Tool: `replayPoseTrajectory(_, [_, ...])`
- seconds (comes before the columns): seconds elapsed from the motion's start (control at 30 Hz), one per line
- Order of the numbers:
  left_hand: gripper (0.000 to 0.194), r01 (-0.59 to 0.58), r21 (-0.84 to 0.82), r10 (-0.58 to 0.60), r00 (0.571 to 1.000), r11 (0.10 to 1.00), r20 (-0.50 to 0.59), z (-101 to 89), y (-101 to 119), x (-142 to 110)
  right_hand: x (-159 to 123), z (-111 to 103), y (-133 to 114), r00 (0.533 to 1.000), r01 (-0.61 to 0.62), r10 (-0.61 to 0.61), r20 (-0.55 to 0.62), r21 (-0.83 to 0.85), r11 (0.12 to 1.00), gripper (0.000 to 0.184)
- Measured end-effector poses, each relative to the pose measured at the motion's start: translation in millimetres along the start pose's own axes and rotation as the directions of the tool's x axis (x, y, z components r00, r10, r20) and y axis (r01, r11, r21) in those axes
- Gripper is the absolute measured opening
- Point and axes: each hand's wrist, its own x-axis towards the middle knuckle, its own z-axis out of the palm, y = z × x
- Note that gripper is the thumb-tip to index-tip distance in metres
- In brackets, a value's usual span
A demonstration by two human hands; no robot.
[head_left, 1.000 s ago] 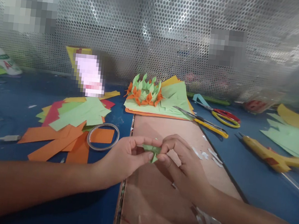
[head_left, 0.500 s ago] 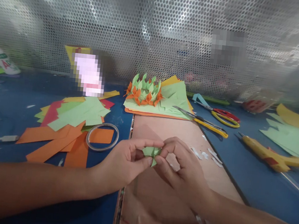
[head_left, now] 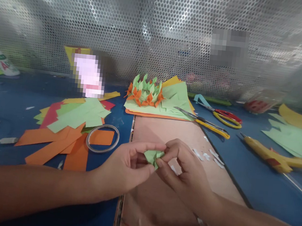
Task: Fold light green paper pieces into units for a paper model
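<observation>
My left hand point(head_left: 128, 164) and right hand point(head_left: 188, 167) pinch the folded green paper point(head_left: 153, 157); likely light, crushable: grip creased edges.

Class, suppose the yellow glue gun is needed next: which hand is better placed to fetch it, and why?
The right hand, I'd judge: it is nearer the glue gun, with the left hand farther across. Both hold the folded green paper.
</observation>
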Motion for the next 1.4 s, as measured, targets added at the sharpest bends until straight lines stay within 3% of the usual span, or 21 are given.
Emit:
replayPoseTrajectory(0.1, [0.044,0.02,-0.063,-0.02,1.0,0.998,0.006,-0.9,1,3,1,1,2,1.0,-0.003,0.003,0.003,0.029,1.0,0.014])
replayPoseTrajectory(0.27, [0.036,0.032,-0.006,-0.032,0.998,0.999,-0.056,-3.7,0,7,-2,1,5,0.996,-0.092,0.09,0.02,0.157,0.983,0.009])
replayPoseTrajectory(0.43, [0.034,0.029,-0.086,-0.031,0.999,0.996,-0.028,-7.2,-5,10,-3,0,4,0.986,-0.155,0.138,0.09,0.221,0.963,0.005])
replayPoseTrajectory(0.67, [0.03,0.046,-0.076,-0.046,0.999,0.996,0.001,-13.3,-5,16,5,-10,4,0.985,-0.026,0.01,0.171,0.092,0.995,0.013])
replayPoseTrajectory(0.77, [0.037,-0.001,-0.038,0.004,0.998,0.999,0.067,-13.5,-6,16,6,-12,5,0.988,-0.102,0.086,0.124,0.125,0.987,0.009])
replayPoseTrajectory(0.83, [0.043,-0.04,0.004,0.039,0.995,0.999,0.095,-13.0,-9,15,7,-11,5,0.968,-0.242,0.22,0.12,0.218,0.945,0.01])
replayPoseTrajectory(0.93, [0.042,-0.096,0.087,0.087,0.991,0.992,0.099,-12.9,-13,13,11,-7,8,0.915,-0.399,0.34,0.218,0.349,0.848,0.017])
replayPoseTrajectory(1.23, [0.037,-0.077,0.144,0.063,0.993,0.987,0.097,-20.7,-16,14,11,-3,16,0.862,-0.499,0.335,0.379,0.521,0.693,0.017])
replayPoseTrajectory(1.4, [0.038,-0.141,0.109,0.13,0.986,0.984,0.103,-19.7,-10,15,13,-5,15,0.848,-0.527,0.427,0.315,0.591,0.611,0.016])
